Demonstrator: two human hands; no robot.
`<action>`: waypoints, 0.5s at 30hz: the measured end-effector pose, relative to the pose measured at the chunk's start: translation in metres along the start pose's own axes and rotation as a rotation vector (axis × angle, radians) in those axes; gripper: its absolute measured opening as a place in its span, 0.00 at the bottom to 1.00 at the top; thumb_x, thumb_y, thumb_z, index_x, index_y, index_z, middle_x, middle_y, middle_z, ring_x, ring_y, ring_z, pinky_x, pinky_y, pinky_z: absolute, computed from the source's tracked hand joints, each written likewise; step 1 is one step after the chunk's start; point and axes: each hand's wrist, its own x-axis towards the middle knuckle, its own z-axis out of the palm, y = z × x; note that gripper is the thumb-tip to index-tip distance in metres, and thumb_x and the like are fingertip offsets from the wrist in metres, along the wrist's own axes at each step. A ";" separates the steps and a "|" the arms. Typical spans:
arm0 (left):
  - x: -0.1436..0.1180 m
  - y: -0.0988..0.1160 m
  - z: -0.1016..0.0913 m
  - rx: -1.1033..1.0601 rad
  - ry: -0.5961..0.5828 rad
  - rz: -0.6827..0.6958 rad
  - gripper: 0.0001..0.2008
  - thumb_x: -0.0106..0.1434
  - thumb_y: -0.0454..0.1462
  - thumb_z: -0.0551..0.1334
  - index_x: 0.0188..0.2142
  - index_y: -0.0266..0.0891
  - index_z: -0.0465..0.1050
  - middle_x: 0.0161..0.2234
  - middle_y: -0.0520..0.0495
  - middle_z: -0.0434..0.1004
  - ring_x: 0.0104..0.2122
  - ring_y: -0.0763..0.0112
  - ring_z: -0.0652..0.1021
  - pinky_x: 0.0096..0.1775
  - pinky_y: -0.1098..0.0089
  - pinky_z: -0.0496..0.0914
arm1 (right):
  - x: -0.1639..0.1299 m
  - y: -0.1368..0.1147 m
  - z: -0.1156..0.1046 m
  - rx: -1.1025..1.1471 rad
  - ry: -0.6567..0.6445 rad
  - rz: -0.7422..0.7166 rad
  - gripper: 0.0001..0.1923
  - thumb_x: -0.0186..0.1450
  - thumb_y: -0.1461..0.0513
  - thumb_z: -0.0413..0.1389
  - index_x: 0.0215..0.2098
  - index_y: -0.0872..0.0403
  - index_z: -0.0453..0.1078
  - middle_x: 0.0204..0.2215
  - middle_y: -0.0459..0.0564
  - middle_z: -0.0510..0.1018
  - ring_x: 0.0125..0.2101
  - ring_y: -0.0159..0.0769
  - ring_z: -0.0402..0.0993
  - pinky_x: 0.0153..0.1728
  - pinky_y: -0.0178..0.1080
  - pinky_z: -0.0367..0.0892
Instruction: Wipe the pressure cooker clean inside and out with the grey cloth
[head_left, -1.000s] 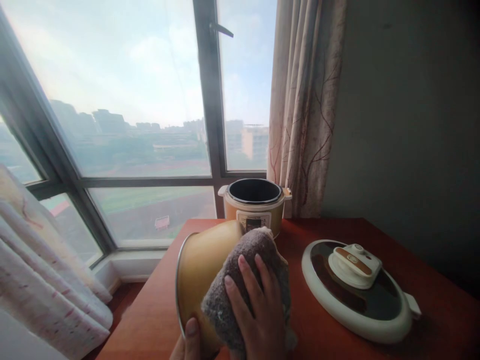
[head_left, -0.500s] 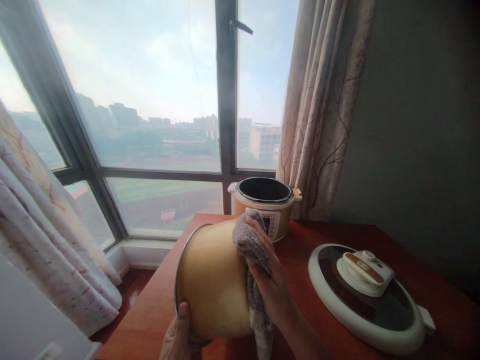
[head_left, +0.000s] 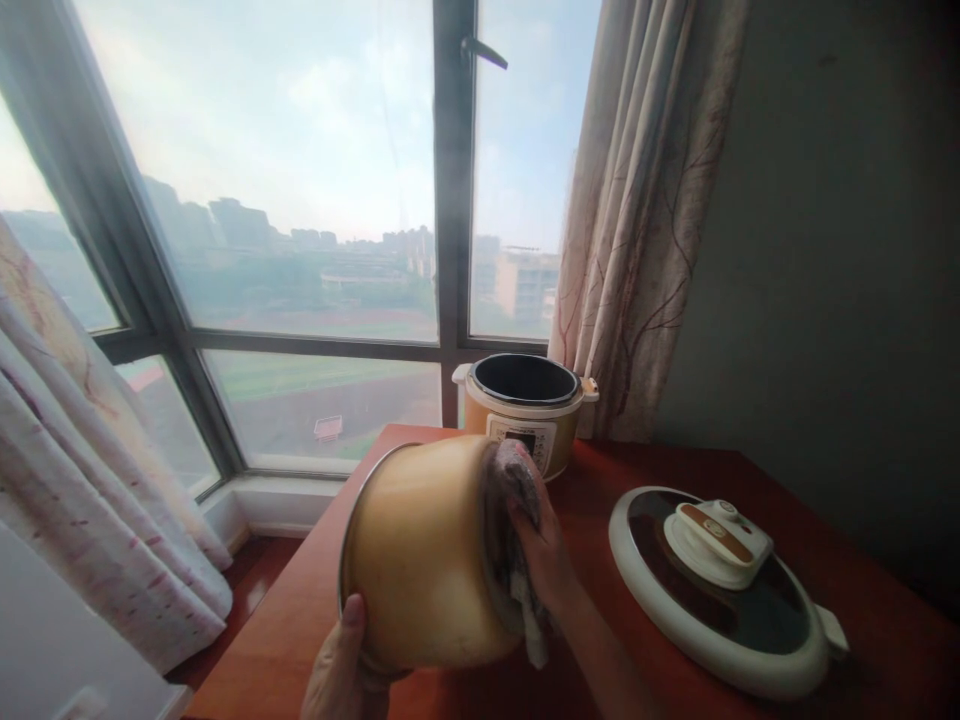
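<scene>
Lower now, right hand (head_left: 544,545) presses cloth (head_left: 510,500) against left-hand (head_left: 337,670)-gripped pot (head_left: 420,555).

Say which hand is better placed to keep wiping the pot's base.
Right. The right hand presses the cloth against the pot base; the left hand grips its rim.

No readable text; cooker panel (head_left: 523,441) markings too small.
</scene>
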 end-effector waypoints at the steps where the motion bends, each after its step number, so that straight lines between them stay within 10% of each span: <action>1: 0.001 0.001 -0.001 0.015 -0.006 -0.011 0.37 0.40 0.53 0.78 0.48 0.37 0.81 0.41 0.37 0.86 0.51 0.37 0.79 0.40 0.56 0.80 | -0.004 0.006 -0.002 0.015 0.018 0.030 0.30 0.71 0.51 0.54 0.70 0.43 0.58 0.70 0.46 0.60 0.70 0.45 0.52 0.70 0.56 0.44; 9: 0.012 0.009 -0.001 0.015 -0.008 0.018 0.45 0.40 0.55 0.77 0.57 0.42 0.75 0.43 0.40 0.85 0.54 0.38 0.77 0.43 0.55 0.80 | -0.040 0.026 -0.028 -0.095 0.283 0.227 0.30 0.66 0.48 0.58 0.61 0.52 0.70 0.63 0.55 0.70 0.66 0.48 0.61 0.69 0.52 0.50; 15: 0.025 0.026 -0.012 0.003 0.075 0.084 0.44 0.37 0.50 0.79 0.56 0.49 0.75 0.45 0.46 0.85 0.57 0.41 0.75 0.46 0.55 0.80 | -0.041 0.014 -0.046 0.225 0.457 0.673 0.27 0.62 0.41 0.57 0.46 0.52 0.79 0.41 0.55 0.85 0.49 0.51 0.80 0.51 0.50 0.74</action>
